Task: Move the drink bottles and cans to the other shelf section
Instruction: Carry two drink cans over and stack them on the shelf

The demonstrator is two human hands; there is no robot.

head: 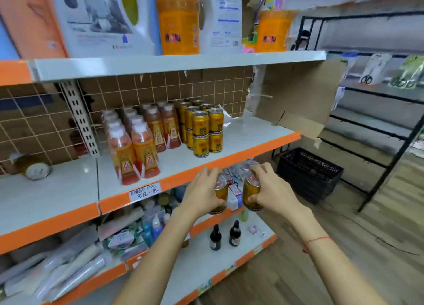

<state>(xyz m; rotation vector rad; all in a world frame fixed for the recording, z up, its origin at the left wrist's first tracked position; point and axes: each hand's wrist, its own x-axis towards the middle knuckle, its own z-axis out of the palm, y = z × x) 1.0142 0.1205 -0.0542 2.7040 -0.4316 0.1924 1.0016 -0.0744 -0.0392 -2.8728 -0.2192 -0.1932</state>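
On the middle shelf (241, 142), the bottles (135, 148) stood in rows at the left, with the stacked cans (202, 130) just to their right, 2 high. In front of that shelf's edge, the left hand (202, 190) held 1 can (222, 190) and the right hand (270, 190) held another can (251, 191), side by side. Below them, 2 small bottles (224, 236) stood on the lower shelf (206, 265). A crate (309, 174) sat on the floor to the right.
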